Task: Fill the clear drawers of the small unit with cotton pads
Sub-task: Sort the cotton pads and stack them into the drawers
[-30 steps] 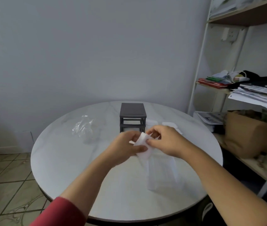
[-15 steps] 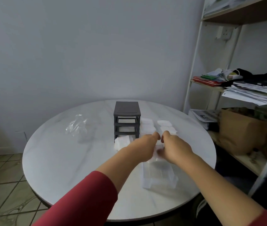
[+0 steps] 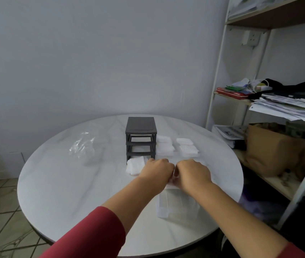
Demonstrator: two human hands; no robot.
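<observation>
A dark grey drawer unit (image 3: pixel 141 138) stands at mid-table with its slots open and no drawers in them. A clear drawer (image 3: pixel 177 203) lies on the round white table (image 3: pixel 64 192) in front of me. My left hand (image 3: pixel 157 170) and my right hand (image 3: pixel 191 174) are knuckles-up side by side over the drawer's far end, fingers curled down on a bundle of white cotton pads (image 3: pixel 170 185), which they mostly hide. More cotton pads lie in a heap (image 3: pixel 135 165) at the unit's foot and in two stacks (image 3: pixel 163 146) (image 3: pixel 187 148) to its right.
A crumpled clear plastic bag (image 3: pixel 82 146) lies left of the unit. A white-framed shelf (image 3: pixel 218 90) with papers, clothes and a brown paper bag (image 3: pixel 270 149) stands close to the table's right edge. Tiled floor shows at the lower left.
Both hands have moved forward and down with the pads, from chest height to the far end of the clear drawer. The view has shifted slightly.
</observation>
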